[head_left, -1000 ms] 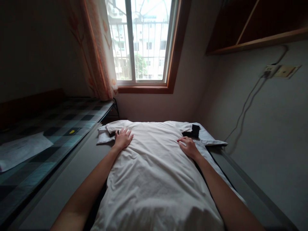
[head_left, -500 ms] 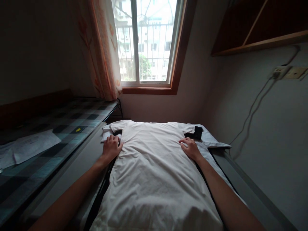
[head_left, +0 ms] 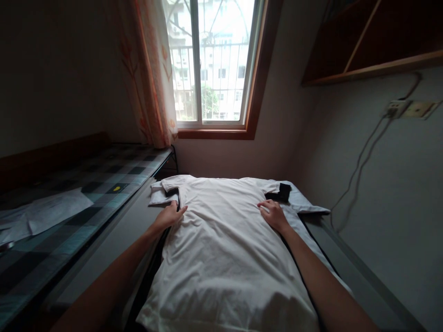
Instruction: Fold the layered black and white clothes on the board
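A white T-shirt (head_left: 228, 244) lies spread out in front of me, its collar end toward the window and soft creases running across its body. My left hand (head_left: 169, 216) is at its left side edge below the sleeve, with the thumb stretched over the cloth and the other fingers partly hidden at the edge. On the opposite side edge rests my right hand (head_left: 273, 215), its fingers extended onto the fabric. Black material (head_left: 284, 192) shows beside the right sleeve, and more dark cloth lines both sides of the shirt.
Pale cloth (head_left: 304, 203) extends under the shirt to the right, over a grey surface (head_left: 363, 267). At left, a checked mattress (head_left: 138, 168) carries white papers (head_left: 58, 212). A window (head_left: 214, 69), curtain (head_left: 152, 78), overhead cabinet (head_left: 391, 41) and wall socket (head_left: 398, 109) surround the area.
My left hand has turned and shifted slightly inward, its thumb now reaching onto the shirt. My right hand stays at the right edge. The view has tilted slightly.
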`<action>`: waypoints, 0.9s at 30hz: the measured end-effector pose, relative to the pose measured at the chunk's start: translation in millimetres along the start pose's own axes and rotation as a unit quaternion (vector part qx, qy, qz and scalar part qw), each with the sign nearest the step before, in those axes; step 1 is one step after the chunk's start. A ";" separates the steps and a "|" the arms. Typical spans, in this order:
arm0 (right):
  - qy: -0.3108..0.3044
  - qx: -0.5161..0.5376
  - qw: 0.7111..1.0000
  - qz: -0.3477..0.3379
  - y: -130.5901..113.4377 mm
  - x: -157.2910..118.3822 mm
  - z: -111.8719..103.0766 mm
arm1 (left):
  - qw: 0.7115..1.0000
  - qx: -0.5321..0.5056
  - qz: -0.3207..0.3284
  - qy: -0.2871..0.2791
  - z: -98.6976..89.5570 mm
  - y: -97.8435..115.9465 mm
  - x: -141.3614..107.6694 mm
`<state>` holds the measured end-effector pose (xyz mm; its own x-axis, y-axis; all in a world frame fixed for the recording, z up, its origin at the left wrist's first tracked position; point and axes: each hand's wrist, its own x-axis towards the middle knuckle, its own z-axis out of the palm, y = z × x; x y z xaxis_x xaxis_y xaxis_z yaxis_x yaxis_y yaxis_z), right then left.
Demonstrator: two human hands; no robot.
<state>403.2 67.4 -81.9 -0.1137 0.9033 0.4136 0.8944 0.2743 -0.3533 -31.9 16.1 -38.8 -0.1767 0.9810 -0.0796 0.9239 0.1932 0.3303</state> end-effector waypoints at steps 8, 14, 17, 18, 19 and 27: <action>-0.008 -0.033 0.999 0.019 -7.4 -1.3 -2.8 | 0.997 0.042 0.023 0.053 -0.2 12.4 -43.1; -0.009 -0.051 0.998 0.041 -13.3 -2.9 -4.1 | 0.991 0.082 0.055 0.091 15.3 8.7 -53.5; -0.008 -0.060 0.997 0.047 -15.8 -3.8 -2.9 | 0.987 0.098 0.070 0.103 13.4 0.4 -45.6; -0.012 -0.063 0.997 0.051 -17.5 -3.9 -2.4 | 0.986 0.100 0.077 0.107 11.6 -3.1 -42.2; -0.018 -0.064 0.996 0.055 -20.0 -4.0 -2.0 | 0.985 0.101 0.084 0.110 9.5 -7.2 -38.4; -0.074 -0.096 0.988 0.099 -83.4 -8.5 7.0 | 0.983 0.116 0.107 0.096 -18.9 -64.5 7.0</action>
<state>326.5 39.2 -61.8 0.0229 0.9751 0.2205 0.9696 0.0321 -0.2427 -99.2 10.8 -42.9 -0.0094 0.9880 0.1541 0.9955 -0.0052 0.0942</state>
